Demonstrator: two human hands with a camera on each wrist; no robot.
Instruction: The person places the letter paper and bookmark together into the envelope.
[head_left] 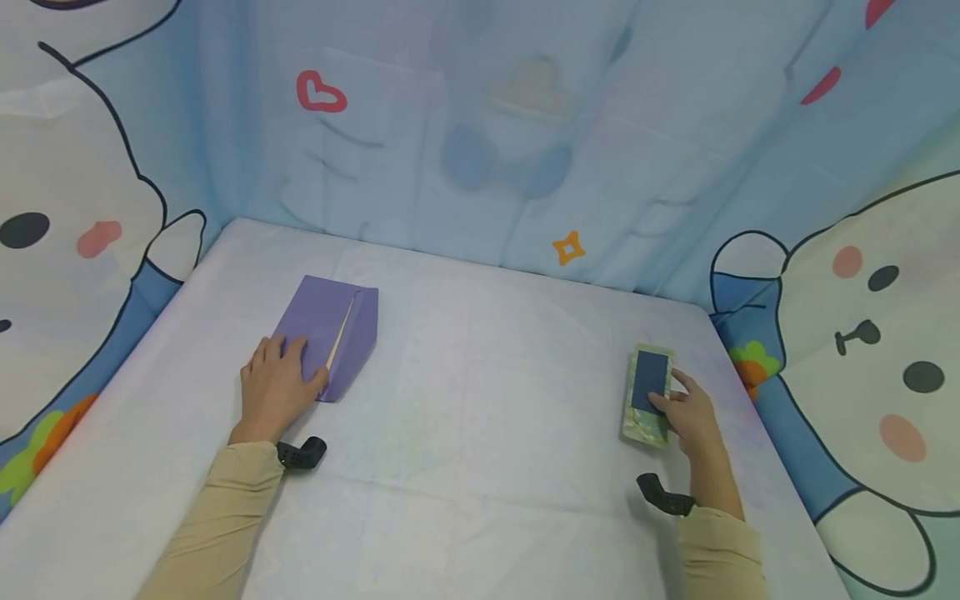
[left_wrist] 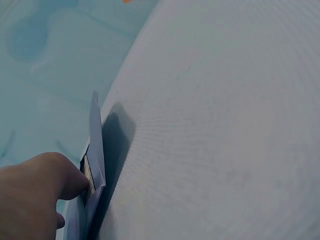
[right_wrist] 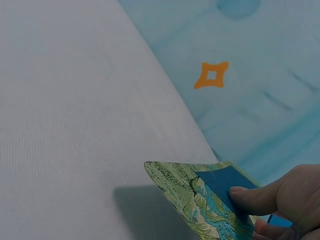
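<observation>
A pale blue curtain (head_left: 405, 192) is hanging along the far side of a white table (head_left: 487, 400), whose cover is showing faint creases. A red heart outline (head_left: 322, 107) is standing out at far left on the curtain, and a hollow orange four-pointed star (right_wrist: 203, 76) is sitting lower, right of centre, just above the table's far edge. A faint blue bow (head_left: 468, 158) is showing between them. At left, a large white cartoon character (head_left: 67, 183) is wearing blue, with an orange carrot (head_left: 63, 429) lying nearer. At right, another white character (head_left: 900, 317) is facing inward, a smaller carrot (head_left: 752, 367) showing beside it.
</observation>
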